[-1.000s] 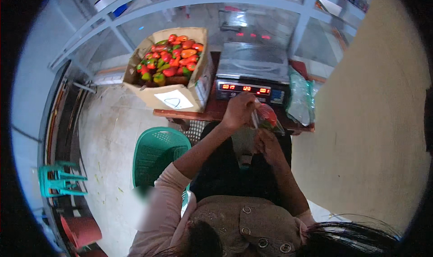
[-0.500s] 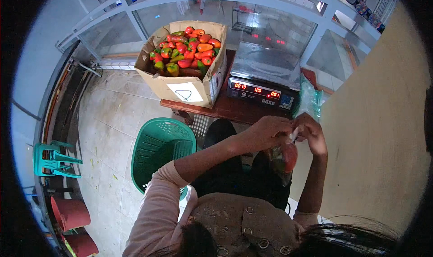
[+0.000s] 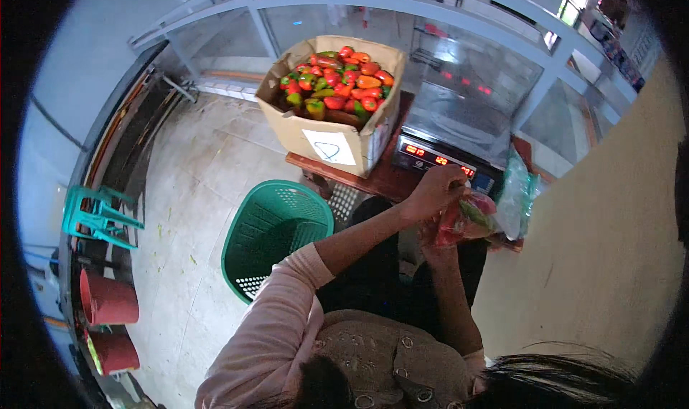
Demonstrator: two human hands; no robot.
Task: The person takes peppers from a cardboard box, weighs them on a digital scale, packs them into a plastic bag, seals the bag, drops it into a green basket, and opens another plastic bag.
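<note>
A clear plastic bag of red and green peppers [image 3: 470, 219] hangs in front of the scale. My left hand [image 3: 439, 191] is closed on its gathered top. Behind and below the bag is my right hand [image 3: 433, 248], mostly covered by it, so its fingers do not show. The digital scale [image 3: 448, 154] has a metal plate and a lit red display, partly covered by my left hand. To its left stands an open cardboard box [image 3: 326, 145] full of red, orange and green peppers [image 3: 334, 86].
Box and scale stand on a low reddish-brown table [image 3: 337, 175]. Clear and green plastic bags [image 3: 517, 193] lie at its right. A green basket [image 3: 276, 226] is on the tiled floor. Green stools [image 3: 100, 215] and red buckets [image 3: 108, 301] line the left wall; a pale panel [image 3: 588, 244] rises at right.
Both hands were at the bag's neck; now my left hand alone grips the top and my right hand is behind the bag. The bag is higher, nearer the scale. My view has turned slightly left.
</note>
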